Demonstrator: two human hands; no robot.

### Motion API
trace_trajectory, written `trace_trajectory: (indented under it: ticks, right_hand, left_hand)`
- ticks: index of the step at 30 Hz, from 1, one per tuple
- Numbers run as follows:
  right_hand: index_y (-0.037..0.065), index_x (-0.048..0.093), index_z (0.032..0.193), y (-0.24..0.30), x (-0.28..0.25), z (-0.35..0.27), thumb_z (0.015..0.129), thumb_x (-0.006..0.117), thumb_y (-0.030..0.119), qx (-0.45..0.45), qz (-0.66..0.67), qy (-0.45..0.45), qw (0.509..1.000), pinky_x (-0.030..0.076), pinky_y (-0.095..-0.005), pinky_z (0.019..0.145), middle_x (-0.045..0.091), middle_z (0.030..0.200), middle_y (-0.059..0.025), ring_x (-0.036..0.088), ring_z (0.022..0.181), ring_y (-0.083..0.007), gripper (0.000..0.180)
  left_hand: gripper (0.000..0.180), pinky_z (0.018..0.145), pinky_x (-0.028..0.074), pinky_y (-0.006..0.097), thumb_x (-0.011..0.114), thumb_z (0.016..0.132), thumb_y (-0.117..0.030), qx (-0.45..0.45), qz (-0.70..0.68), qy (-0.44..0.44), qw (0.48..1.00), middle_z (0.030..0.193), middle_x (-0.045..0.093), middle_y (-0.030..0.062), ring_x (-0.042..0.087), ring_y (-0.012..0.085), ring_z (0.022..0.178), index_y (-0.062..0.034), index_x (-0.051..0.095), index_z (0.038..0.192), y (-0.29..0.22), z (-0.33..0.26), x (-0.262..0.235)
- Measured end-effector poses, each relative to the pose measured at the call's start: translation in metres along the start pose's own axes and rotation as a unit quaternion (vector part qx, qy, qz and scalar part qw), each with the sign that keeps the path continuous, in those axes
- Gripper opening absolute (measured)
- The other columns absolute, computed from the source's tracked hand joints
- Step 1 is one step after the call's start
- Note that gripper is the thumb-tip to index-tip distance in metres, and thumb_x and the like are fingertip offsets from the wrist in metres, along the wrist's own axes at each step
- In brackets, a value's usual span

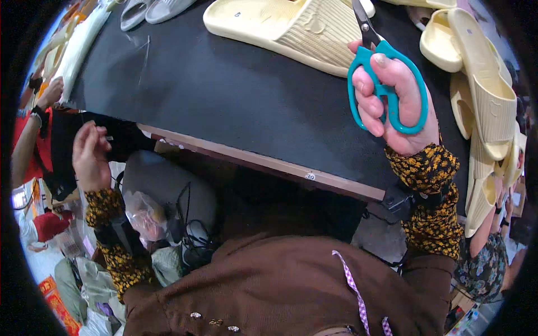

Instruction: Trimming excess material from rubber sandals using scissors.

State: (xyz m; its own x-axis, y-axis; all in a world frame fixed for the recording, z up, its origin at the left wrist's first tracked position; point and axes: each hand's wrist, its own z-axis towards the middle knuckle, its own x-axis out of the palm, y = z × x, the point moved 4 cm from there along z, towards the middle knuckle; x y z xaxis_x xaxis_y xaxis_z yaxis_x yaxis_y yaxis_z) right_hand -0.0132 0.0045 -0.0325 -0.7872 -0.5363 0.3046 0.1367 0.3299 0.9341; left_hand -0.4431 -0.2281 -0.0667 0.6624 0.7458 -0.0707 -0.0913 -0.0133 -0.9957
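Observation:
My right hand (pixel 406 103) is wrapped around a pair of scissors (pixel 419 84) with teal loop handles and dark blades, held over the black table. The blades point away from me, in front of a cream slide slipper (pixel 269 22) with a ribbed strap, lying at the far edge of the picture. Off the table's left front corner, my left hand (pixel 92 157) is raised with its fingers curled together. Whether a small thing sits between those fingertips cannot be made out. The slipper's right end is partly hidden behind the scissors and my fingers.
Several cream slippers (pixel 493 106) are heaped along the table's right side. Two grey slippers (pixel 134 12) lie at the far left of the black table (pixel 224 89). At left, another person's hand (pixel 51 92) is by a white sheet-like bundle (pixel 84 47). A grey stool (pixel 168 179) stands below.

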Motion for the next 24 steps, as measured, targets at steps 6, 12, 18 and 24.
trace_trajectory:
  ticks: [6, 12, 18, 24]
  right_hand:
    - [-0.002, 0.043, 0.114, -0.007, 0.004, -0.004, 0.087, 0.051, 0.024, 0.002, 0.003, -0.004, 1.000, 0.035, -0.0207, 0.034, 0.047, 0.068, -0.0027, 0.043, 0.047, -0.0068, 0.038]
    - [-0.002, 0.046, 0.110, -0.006, 0.000, -0.006, 0.085, 0.053, 0.019, 0.002, 0.028, -0.019, 0.999, 0.036, -0.0220, 0.033, 0.050, 0.066, -0.0034, 0.046, 0.046, -0.0078, 0.034]
    - [0.001, 0.049, 0.105, -0.001, -0.008, -0.004, 0.083, 0.056, 0.016, 0.002, 0.066, -0.008, 0.998, 0.039, -0.0224, 0.033, 0.053, 0.065, -0.0037, 0.049, 0.044, -0.0087, 0.028]
    - [0.002, 0.050, 0.102, 0.019, -0.023, -0.006, 0.083, 0.057, 0.016, -0.047, 0.073, -0.042, 0.995, 0.040, -0.0218, 0.033, 0.052, 0.065, -0.0030, 0.049, 0.045, -0.0081, 0.025]
  left_hand:
    - [0.015, 0.051, 0.042, 0.024, 0.060, 0.081, -0.012, -0.175, 0.142, -0.076, 0.971, 0.071, 0.057, 0.0028, 0.052, 0.0103, 0.058, -0.0050, 0.059, 0.094, 0.139, -0.058, -0.077]
    - [0.015, 0.052, 0.047, 0.029, 0.060, 0.081, -0.012, -0.254, 0.268, 0.228, 0.901, 0.077, 0.062, 0.0106, 0.060, 0.0175, 0.063, -0.0027, 0.059, 0.092, 0.187, -0.096, -0.012]
    - [0.044, 0.075, 0.047, 0.038, 0.063, 0.079, -0.028, 0.072, 0.577, 0.330, 0.744, 0.089, 0.063, 0.0205, 0.059, 0.0375, 0.083, 0.0046, 0.054, 0.107, 0.153, -0.086, 0.012]
    - [0.036, 0.067, 0.051, 0.027, 0.054, 0.087, -0.015, -0.094, 0.180, 0.468, 0.860, 0.088, 0.064, 0.0158, 0.063, 0.0166, 0.074, 0.0074, 0.050, 0.115, -0.060, -0.073, 0.143]
